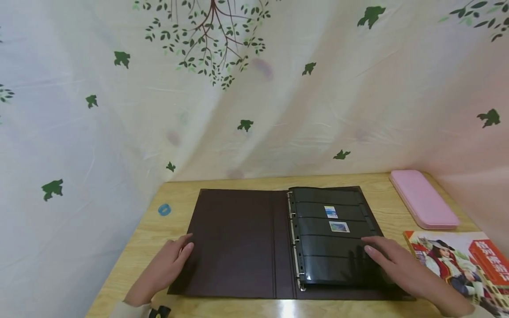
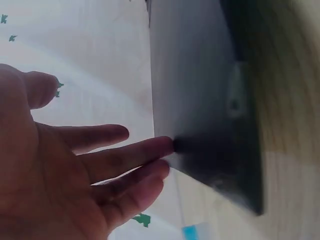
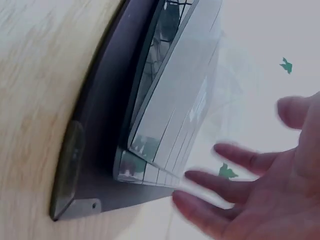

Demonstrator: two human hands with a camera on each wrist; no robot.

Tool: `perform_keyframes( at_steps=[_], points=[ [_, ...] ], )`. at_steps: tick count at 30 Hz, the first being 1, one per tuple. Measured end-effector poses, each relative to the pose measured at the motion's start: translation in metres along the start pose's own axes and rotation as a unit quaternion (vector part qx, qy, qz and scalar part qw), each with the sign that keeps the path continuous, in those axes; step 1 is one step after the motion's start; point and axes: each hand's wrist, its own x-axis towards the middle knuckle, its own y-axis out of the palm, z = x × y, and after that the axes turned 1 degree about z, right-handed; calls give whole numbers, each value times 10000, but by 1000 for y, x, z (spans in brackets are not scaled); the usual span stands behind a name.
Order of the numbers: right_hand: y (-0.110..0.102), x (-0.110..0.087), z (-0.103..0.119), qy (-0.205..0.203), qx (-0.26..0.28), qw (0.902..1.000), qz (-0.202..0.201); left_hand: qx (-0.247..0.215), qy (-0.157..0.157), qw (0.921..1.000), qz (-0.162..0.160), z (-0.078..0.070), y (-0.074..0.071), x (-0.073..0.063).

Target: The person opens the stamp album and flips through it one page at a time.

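A dark brown ring-bound stamp album [image 1: 234, 243] lies spread on the wooden table, its left cover bare. On the right, a black pocket page [image 1: 328, 270] is held by metal rings [image 1: 295, 241] and carries two small stamps, a blue-white one [image 1: 330, 212] above a pale-bordered one [image 1: 339, 227]. My left hand [image 1: 164, 266] is at the left cover's outer edge; in the left wrist view its extended fingertips meet the cover. Over the page's lower right part, my right hand [image 1: 403, 268] has its fingers loosely extended, fingertips close to the page edges in the right wrist view.
A blue ring-shaped roll [image 1: 160, 211] sits on the table left of the album. At the right are a pink case [image 1: 423, 201] and, nearer, a colourful illustrated book [image 1: 445, 260]. A patterned cloth [image 1: 278, 145] hangs behind the table and along its sides.
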Motion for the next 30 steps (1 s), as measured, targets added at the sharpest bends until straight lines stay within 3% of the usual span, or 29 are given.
perform_keyframes(
  at_steps=[8,18,30],
  points=[
    [-4,4,-11,409,-523,9978,-36,-148,-257,9981,538,1,13,-2],
    [1,3,-10,421,-499,9975,-264,-226,-328,9985,380,1,18,-7],
    [-5,16,-6,852,-410,9954,-180,-75,-366,9987,339,4,20,-8]
  ],
)
